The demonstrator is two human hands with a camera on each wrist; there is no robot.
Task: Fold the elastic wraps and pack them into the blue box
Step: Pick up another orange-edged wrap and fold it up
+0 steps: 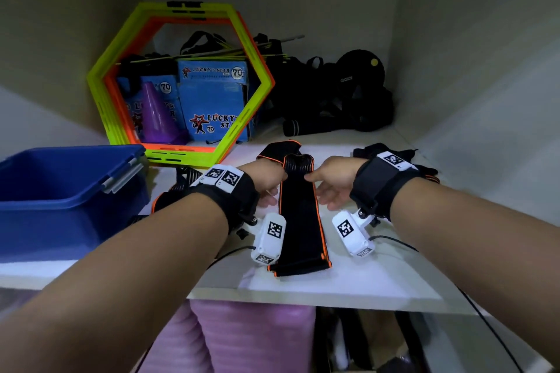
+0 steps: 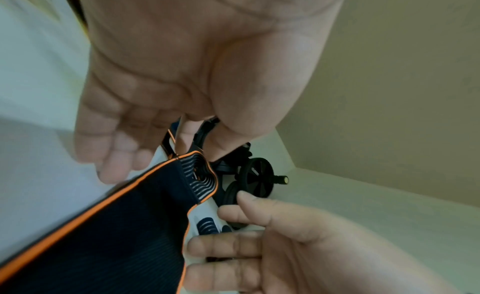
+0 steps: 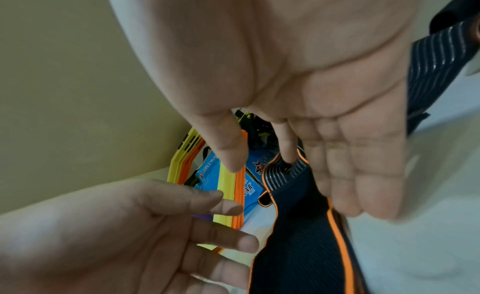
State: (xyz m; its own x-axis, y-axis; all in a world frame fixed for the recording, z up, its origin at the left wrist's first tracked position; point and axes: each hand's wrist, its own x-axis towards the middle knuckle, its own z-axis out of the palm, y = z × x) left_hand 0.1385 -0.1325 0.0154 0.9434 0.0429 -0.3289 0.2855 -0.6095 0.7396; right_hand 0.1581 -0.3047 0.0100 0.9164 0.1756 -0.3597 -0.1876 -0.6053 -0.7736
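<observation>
While your left hand (image 1: 268,179) and right hand (image 1: 331,180) flank the black orange-edged elastic wrap (image 1: 298,215) lying flat on the white shelf (image 1: 378,275) | both grips relaxed, fingers spread | blue plastic box (image 1: 60,191) sits left.

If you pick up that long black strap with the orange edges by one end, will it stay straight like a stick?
Probably not. The strap lies flat on the shelf and its far end already folds over, so it looks like soft cloth that would droop. It seems thin, so likely light. The ribbed end may grip fingers rather than slip.
</observation>
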